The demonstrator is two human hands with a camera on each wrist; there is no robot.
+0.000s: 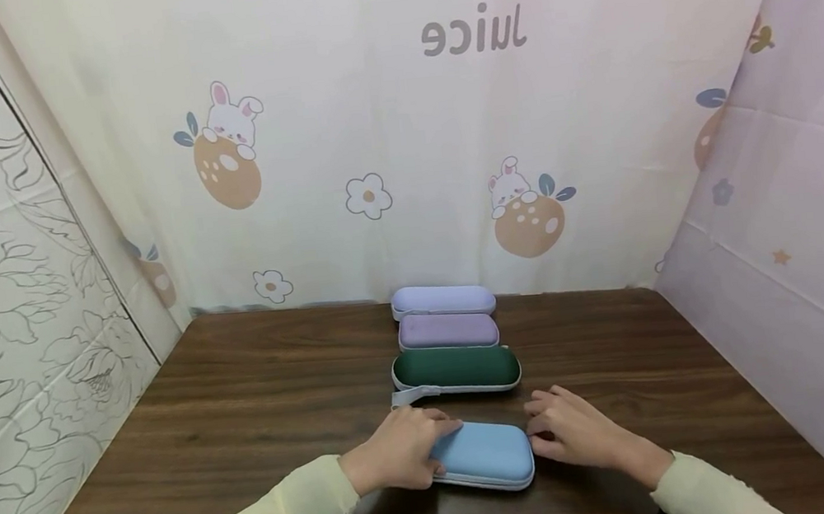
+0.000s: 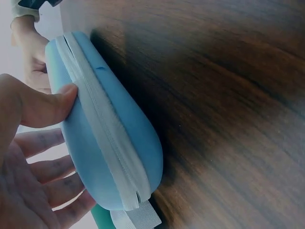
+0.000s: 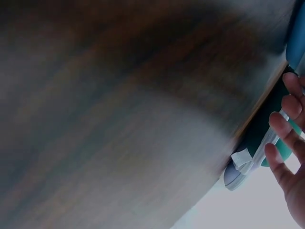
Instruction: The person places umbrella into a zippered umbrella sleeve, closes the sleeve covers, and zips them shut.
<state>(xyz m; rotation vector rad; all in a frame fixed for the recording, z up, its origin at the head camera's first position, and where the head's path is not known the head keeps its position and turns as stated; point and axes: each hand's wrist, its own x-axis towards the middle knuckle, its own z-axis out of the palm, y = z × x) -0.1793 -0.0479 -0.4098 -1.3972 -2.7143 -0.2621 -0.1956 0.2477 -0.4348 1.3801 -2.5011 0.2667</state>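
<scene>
A light blue zippered case (image 1: pixel 485 452), shaped like a glasses case, lies flat near the table's front. My left hand (image 1: pixel 403 450) grips its left end, with the thumb on the front side below the top and the fingers behind. In the left wrist view a pale zipper band (image 2: pixel 102 119) runs along the side, and a grey strap (image 2: pixel 138 217) hangs at one end. My right hand (image 1: pixel 572 432) is at the case's right end, its bent thumb and index finger pinching there. What exactly lies between those fingertips is hidden.
Behind the blue case, a dark green case (image 1: pixel 457 368) with a grey strap, a purple case (image 1: pixel 449 329) and a lavender case (image 1: pixel 442 299) lie in a row toward the back edge of the brown wooden table (image 1: pixel 270 403). A printed curtain (image 1: pixel 370 129) hangs behind.
</scene>
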